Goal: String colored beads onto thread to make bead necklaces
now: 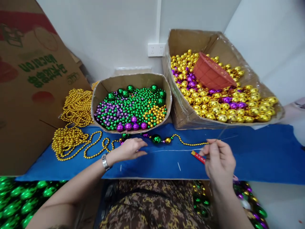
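Observation:
My left hand [132,149], a metal watch [105,162] at its wrist, hovers low over the blue cloth with thumb and fingers apart. Behind it lies a strand with gold beads [188,142], a large green bead [156,138] and smaller purple ones; the hand hides part of it. My right hand [219,157] pinches a thin white thread [176,150], which stretches leftward toward the left hand. The gold bead strand's right end meets the right fingertips. Just left of that hand is a red strip [198,156] with a yellow end, partly covered.
An open carton [131,76] holds green, purple and gold beads. On its right, a larger carton [181,117] contains gold and purple beads and a red basket [213,73]. Gold bead chains [69,141] pile at left beside a tall cardboard box [28,127]. Large green beads [26,200] are below.

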Demonstrator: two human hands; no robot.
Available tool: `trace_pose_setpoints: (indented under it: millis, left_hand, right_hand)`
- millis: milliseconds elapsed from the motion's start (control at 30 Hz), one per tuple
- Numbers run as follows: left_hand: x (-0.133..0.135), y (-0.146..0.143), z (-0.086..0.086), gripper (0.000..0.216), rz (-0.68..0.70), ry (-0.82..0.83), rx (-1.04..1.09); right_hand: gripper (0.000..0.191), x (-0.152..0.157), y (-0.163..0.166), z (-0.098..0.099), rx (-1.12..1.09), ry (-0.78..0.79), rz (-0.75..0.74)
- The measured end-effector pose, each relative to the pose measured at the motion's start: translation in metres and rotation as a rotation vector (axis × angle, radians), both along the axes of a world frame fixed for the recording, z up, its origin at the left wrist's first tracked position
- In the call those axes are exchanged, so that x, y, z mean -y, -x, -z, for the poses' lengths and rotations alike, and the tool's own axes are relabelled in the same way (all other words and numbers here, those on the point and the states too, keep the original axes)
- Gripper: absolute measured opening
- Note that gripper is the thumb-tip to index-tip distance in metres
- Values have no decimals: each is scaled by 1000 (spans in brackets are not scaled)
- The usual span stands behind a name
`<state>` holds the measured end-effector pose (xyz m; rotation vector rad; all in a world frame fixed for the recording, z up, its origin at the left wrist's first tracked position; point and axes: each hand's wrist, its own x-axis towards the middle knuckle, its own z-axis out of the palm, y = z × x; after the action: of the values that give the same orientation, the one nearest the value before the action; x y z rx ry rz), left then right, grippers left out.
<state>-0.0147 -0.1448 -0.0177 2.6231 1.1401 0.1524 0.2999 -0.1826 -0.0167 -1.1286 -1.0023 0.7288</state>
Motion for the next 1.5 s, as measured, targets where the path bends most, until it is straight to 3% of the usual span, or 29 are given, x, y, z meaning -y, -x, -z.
trace_pose_setpoints:
  millis: [100,200,333,467,567,700,800,900,1033,1200,1300,1433,1500]
  left_hand:
    - [-41,-24,-36,27,-55,-67,223]
    - [-107,-55,-54,28,-231,-220,238]
    - [-190,-93,-49,44,-478,-178,-20]
    - [-226,-117,-33,58,-548,-144,-58]
    - [-228,-122,-29,57,-557,-128,-49]
    - [-218,-111,-35,46,-528,-111,19]
    - [-207,-96,-40,44,-425,-147,191]
    - [-194,-89,-37,45,-328,-167,130]
    - [-188,-97,-28,53,-295,-101,56]
    - [-192,-108,-30,50,-242,-75,169]
    - [-178,-101,-40,47,-270,30,483]
    - [-134,-83,-54,33,-360,474,1189]
    - [-110,-75,-54,27,-406,668,1429]
  right_hand:
    - [25,-1,11,10,92,45,-103]
    - [25,-2,22,12,150,65,-156]
    - [23,-3,32,14,213,90,-204]
    - [24,-6,35,20,279,121,-245]
    - [24,-7,34,23,307,143,-268]
    - [24,-5,32,28,320,153,-290]
    - [25,-3,34,34,336,156,-314]
    - [24,-2,38,36,367,142,-332]
    - [23,0,39,33,408,107,-300]
    - [22,6,34,31,441,114,-279]
    - [22,9,33,31,477,97,-276]
    - [20,13,37,29,580,42,-287]
    - [19,13,40,29,636,9,-287]
